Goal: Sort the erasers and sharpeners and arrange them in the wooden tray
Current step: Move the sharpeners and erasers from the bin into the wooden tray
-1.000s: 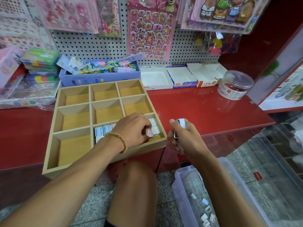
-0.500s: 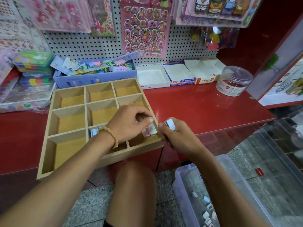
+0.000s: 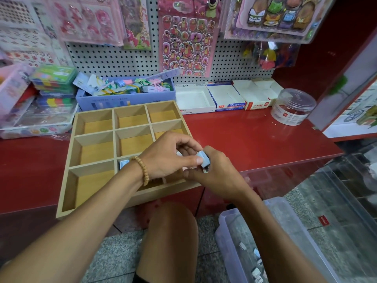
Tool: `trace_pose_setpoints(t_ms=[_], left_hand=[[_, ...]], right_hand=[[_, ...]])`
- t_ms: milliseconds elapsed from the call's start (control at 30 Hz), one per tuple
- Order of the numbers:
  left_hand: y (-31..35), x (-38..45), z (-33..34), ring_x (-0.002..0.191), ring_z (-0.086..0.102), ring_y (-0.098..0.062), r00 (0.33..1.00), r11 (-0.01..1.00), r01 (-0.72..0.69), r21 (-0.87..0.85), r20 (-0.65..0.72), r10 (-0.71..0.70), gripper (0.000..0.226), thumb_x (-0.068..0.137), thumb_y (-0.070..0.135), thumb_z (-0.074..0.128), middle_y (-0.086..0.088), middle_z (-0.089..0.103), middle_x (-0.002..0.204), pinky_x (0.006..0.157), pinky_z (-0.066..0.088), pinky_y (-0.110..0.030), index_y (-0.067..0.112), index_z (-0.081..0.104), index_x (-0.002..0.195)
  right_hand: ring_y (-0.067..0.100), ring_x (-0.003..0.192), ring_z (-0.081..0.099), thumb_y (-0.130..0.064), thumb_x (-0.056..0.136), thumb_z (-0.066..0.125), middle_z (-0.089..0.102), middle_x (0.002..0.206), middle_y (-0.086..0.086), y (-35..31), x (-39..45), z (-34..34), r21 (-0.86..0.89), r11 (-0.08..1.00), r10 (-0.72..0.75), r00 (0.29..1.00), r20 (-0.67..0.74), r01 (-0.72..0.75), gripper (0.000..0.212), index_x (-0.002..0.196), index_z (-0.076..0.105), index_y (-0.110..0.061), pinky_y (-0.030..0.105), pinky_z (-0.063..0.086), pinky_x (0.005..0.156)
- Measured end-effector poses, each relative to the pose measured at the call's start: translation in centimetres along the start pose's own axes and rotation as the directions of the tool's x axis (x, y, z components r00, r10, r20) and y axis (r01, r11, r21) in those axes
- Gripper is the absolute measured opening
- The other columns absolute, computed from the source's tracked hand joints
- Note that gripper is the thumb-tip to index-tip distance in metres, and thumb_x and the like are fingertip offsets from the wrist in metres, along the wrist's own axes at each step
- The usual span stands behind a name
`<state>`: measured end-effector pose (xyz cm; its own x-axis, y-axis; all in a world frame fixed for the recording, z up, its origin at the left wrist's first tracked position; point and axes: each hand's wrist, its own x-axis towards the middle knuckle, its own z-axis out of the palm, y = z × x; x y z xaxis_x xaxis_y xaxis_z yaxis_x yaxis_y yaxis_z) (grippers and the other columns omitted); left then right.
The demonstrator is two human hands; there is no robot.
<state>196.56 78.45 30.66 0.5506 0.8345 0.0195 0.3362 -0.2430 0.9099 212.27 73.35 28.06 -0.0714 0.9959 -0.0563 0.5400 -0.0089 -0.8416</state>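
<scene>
A: Left side first. Wooden tray (image 3: 92, 139) on the red counter (image 3: 255, 137), near edge overhanging the counter lip. Left and back compartments show bare floor; tray's left rim sits near the plastic-wrapped stationery packs (image 3: 34, 119).

B: Contents?

A: A pale blue piece (image 3: 123, 164) at the back wall of the near-middle compartment; the rest is hidden under the wrist.

B: Hands?

A: Left hand (image 3: 167, 158) over the tray's near-right corner, thumb and curled fingers pinching a small blue block (image 3: 204, 159). Eraser or sharpener, cannot tell. Right hand (image 3: 218, 172) touches it, fingers curled round the same block from below.

B: Room to the right?

A: Bare counter stretches to a clear lidded tub (image 3: 292, 108) near the far edge. Below, a clear bin (image 3: 228, 227) on the floor holds more small pieces (image 3: 257, 262).
</scene>
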Motion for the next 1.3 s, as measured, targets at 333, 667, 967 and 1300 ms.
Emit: trace_pose_setpoints(t_ms=[333, 667, 967, 1300], left_hand=[[-0.7, -0.5, -0.7, 0.071, 0.066, -0.008, 1.000, 0.999, 0.016, -0.037, -0.009, -0.016, 0.019, 0.082, 0.001, 0.073, 0.001, 0.073, 0.075, 0.069, 0.052, -0.017, 0.014, 0.074, 0.096], [-0.5, -0.6, 0.1, 0.072, 0.057, -0.009, 0.974, 0.937, -0.090, 0.338, -0.168, 0.154, 0.026, 0.068, 0.020, 0.085, 0.010, 0.060, 0.082, 0.066, 0.047, -0.020, 0.022, 0.074, 0.092], [-3.1, -0.7, -0.7, 0.096, 0.054, -0.014, 0.997, 0.640, 0.081, 0.764, -0.072, -0.039, 0.026, 0.080, 0.038, 0.071, 0.010, 0.061, 0.096, 0.084, 0.044, -0.032, 0.029, 0.068, 0.104], [-4.0, 0.3, 0.5, 0.108, 0.054, -0.017, 0.997, 0.422, 0.069, 0.904, -0.050, -0.056, 0.029, 0.087, 0.038, 0.066, 0.007, 0.064, 0.110, 0.092, 0.040, -0.036, 0.029, 0.067, 0.115]], right_hand=[[0.009, 0.051, 0.035, -0.018, 0.105, 0.040, 0.047, 0.059, -0.007, -1.1, -0.7, -0.3, 0.426, 0.893, 0.116, 0.988, 0.103, -0.149, 0.024, 0.093, 0.057, -0.007, 0.027, 0.025, 0.048], [0.010, 0.048, 0.034, -0.020, 0.103, 0.050, 0.050, 0.058, -0.002, -1.5, 0.1, 0.1, 0.523, 0.831, 0.221, 0.975, 0.007, -0.192, 0.020, 0.094, 0.061, -0.006, 0.023, 0.025, 0.042], [0.014, 0.055, 0.048, -0.003, 0.101, 0.040, 0.062, 0.077, 0.009, 0.3, -0.1, -1.7, 0.725, 0.656, 0.393, 0.915, -0.094, -0.208, 0.038, 0.138, 0.046, 0.004, 0.024, 0.032, 0.042], [0.009, 0.051, 0.049, -0.005, 0.097, 0.054, 0.064, 0.078, 0.021, 1.9, -0.3, -1.4, 0.528, 0.832, 0.290, 0.945, -0.152, -0.170, 0.014, 0.102, 0.067, -0.010, 0.021, 0.036, 0.043]])
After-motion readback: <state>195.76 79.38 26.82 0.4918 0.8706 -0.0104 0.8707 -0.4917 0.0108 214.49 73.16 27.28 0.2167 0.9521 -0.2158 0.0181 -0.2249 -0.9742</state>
